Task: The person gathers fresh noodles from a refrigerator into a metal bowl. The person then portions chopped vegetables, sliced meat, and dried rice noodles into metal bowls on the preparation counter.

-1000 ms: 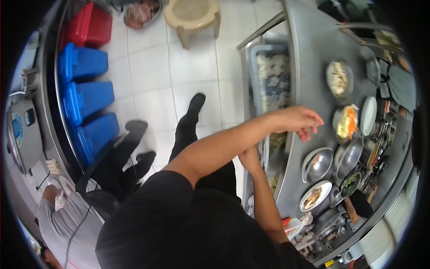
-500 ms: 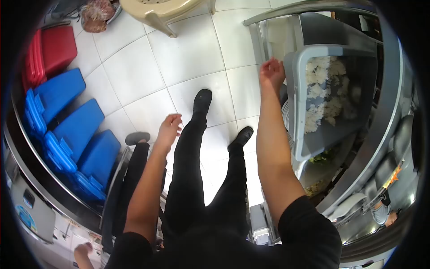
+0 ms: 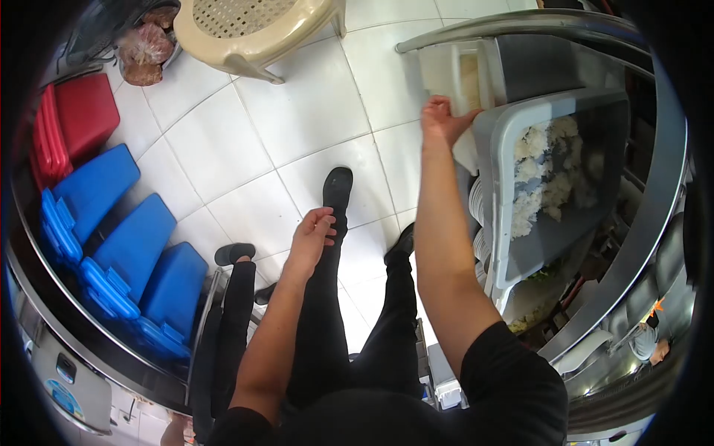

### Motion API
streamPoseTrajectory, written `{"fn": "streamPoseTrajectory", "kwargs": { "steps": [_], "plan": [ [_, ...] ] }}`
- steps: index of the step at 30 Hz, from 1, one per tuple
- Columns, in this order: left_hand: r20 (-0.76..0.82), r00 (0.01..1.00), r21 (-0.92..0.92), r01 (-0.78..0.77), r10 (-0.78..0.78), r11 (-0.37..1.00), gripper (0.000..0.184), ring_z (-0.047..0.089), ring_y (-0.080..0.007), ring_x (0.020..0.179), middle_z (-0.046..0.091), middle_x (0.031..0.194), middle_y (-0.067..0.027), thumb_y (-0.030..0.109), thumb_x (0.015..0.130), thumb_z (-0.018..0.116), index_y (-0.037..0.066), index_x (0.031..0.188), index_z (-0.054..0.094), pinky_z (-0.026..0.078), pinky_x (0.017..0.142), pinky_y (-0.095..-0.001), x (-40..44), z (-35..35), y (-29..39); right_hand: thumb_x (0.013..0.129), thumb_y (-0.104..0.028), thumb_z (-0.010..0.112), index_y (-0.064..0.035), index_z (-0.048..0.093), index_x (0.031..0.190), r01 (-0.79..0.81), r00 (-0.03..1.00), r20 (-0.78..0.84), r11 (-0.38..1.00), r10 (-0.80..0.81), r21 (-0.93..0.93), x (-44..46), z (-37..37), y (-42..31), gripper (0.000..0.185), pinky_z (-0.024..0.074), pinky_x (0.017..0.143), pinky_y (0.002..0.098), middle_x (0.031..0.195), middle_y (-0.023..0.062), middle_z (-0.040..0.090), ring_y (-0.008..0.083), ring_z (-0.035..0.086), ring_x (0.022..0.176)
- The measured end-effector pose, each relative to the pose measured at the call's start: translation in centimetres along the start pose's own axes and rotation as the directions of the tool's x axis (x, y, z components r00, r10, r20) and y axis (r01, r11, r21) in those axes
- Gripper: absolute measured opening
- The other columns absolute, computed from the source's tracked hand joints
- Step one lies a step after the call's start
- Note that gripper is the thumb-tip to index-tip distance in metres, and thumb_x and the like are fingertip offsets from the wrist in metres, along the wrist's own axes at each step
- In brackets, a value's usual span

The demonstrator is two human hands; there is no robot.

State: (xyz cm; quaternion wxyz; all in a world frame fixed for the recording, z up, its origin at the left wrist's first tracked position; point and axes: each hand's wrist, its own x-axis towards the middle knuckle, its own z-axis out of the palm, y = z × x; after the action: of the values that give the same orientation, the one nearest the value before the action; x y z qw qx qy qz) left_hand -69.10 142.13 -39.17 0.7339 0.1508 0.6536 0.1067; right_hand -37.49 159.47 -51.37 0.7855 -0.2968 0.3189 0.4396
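My left hand (image 3: 312, 236) hangs over my left leg, fingers loosely bent and a little apart, with nothing in it. Over by the shelf, my right hand (image 3: 445, 121) has its thumb stretched towards the near corner of a grey tub (image 3: 497, 215), while its other fingers curl loosely. Whether the thumb touches the rim I cannot tell. Inside that tub lie clumps of a white, fluffy-looking food (image 3: 537, 167). Just beyond my right hand stands a pale plastic container (image 3: 470, 78). Stacked plates (image 3: 477, 201) show partly below the tub's edge.
Along the left stand blue lidded bins (image 3: 123, 223) and a red one (image 3: 88, 111). A beige plastic stool (image 3: 260, 48) and bagged reddish-brown food (image 3: 146, 48) are ahead on the white tiled floor (image 3: 305, 104). Another person's leg and shoe (image 3: 235, 254) are at my left.
My left hand has swung forward and right. My right hand has shifted slightly left, and its thumb now extends towards the tub. The stool appears nearer as the view moves ahead.
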Motion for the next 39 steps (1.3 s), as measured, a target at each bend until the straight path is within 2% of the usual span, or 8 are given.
{"fn": "streamPoseTrajectory", "kwargs": {
  "steps": [4,9,15,21,25,28,31,39],
  "plan": [
    [-0.047,0.998,-0.066,-0.048,0.045,0.997,0.03,0.06,-0.0118,0.091,0.064,0.111,-0.0043,0.019,0.102,0.051,0.004,0.127,0.058,0.051,0.076,-0.0266,0.3,-0.8,1.6,0.066,-0.075,0.079,-0.0007,0.05,0.108,-0.199,0.944,-0.269,0.98,0.19,-0.007,-4.3,-2.6,5.9,0.09,0.0523,0.061,0.0292,0.076,0.0044,0.053,0.0169,0.054,0.062],
    [-0.059,0.994,-0.079,-0.095,0.09,0.992,0.031,0.06,-0.0118,0.091,0.064,0.111,-0.0053,0.02,0.103,0.051,0.003,0.128,0.057,0.051,0.076,-0.0259,0.4,-1.0,3.8,0.07,-0.071,0.078,0.0015,0.051,0.105,-0.178,0.912,-0.371,0.984,0.176,0.031,-9.4,-3.9,10.8,0.085,0.0535,0.065,0.0301,0.078,0.0079,0.057,0.0183,0.056,0.066],
    [-0.133,0.93,0.142,-0.324,0.343,0.935,0.022,0.063,-0.0148,0.086,0.065,0.113,-0.0074,0.017,0.101,0.057,0.003,0.117,0.065,0.052,0.073,-0.0267,2.2,2.2,7.9,0.09,-0.054,0.07,0.0004,0.059,0.111,-0.43,0.903,-0.145,0.846,0.405,-0.316,-13.0,-2.6,7.5,0.059,0.0538,0.071,0.0321,0.096,0.0089,0.066,0.0181,0.061,0.075],
    [0.091,0.584,0.389,-0.766,0.807,0.511,0.028,0.064,-0.0345,0.107,0.062,0.119,-0.0181,0.004,0.092,0.058,0.004,0.119,0.063,0.056,0.088,-0.0393,7.5,10.3,16.3,0.095,-0.024,0.066,-0.0072,0.058,0.121,-0.129,0.982,-0.179,0.484,-0.057,-0.865,-16.4,-2.9,-1.1,0.031,0.0505,0.056,0.0251,0.102,0.006,0.064,0.0151,0.063,0.076],
    [0.319,0.452,0.744,-0.663,0.833,0.075,0.036,0.06,-0.0372,0.118,0.061,0.128,-0.0202,0.008,0.093,0.051,0.0,0.128,0.059,0.048,0.103,-0.043,15.4,16.5,18.0,0.095,-0.021,0.066,-0.005,0.054,0.122,-0.077,0.954,-0.205,0.485,-0.217,-0.871,-13.1,-3.1,-4.1,0.033,0.0541,0.06,0.0271,0.102,0.007,0.06,0.0173,0.064,0.077],
    [0.348,0.753,0.877,-0.471,0.559,0.089,0.037,0.06,-0.0386,0.119,0.057,0.133,-0.0237,0.01,0.091,0.052,-0.002,0.126,0.059,0.049,0.103,-0.0427,17.5,18.5,19.9,0.095,-0.022,0.067,-0.0053,0.053,0.12,-0.168,0.926,-0.337,0.616,-0.169,-0.77,-9.7,-3.4,-4.8,0.034,0.0562,0.063,0.0302,0.102,0.007,0.057,0.0192,0.065,0.079],
    [0.352,0.87,0.893,-0.423,0.346,0.153,0.037,0.059,-0.04,0.12,0.055,0.135,-0.0252,0.009,0.089,0.054,-0.002,0.124,0.059,0.049,0.103,-0.0429,15.7,19.3,22.6,0.094,-0.024,0.069,-0.0076,0.054,0.119,-0.183,0.934,-0.297,0.448,-0.198,-0.875,-10.2,-2.0,-4.5,0.034,0.0569,0.063,0.0323,0.101,0.0063,0.055,0.0208,0.066,0.079],
    [0.359,0.844,0.886,-0.442,0.398,0.138,0.037,0.061,-0.0415,0.117,0.057,0.13,-0.0245,0.01,0.088,0.056,-0.001,0.123,0.06,0.051,0.1,-0.0445,14.9,18.5,21.3,0.09,-0.032,0.077,-0.0104,0.06,0.102,-0.045,0.925,-0.317,0.769,-0.208,-0.638,-8.4,-2.5,-3.4,0.03,0.053,0.055,0.0296,0.068,0.0004,0.052,0.012,0.053,0.052]
  ]
}}
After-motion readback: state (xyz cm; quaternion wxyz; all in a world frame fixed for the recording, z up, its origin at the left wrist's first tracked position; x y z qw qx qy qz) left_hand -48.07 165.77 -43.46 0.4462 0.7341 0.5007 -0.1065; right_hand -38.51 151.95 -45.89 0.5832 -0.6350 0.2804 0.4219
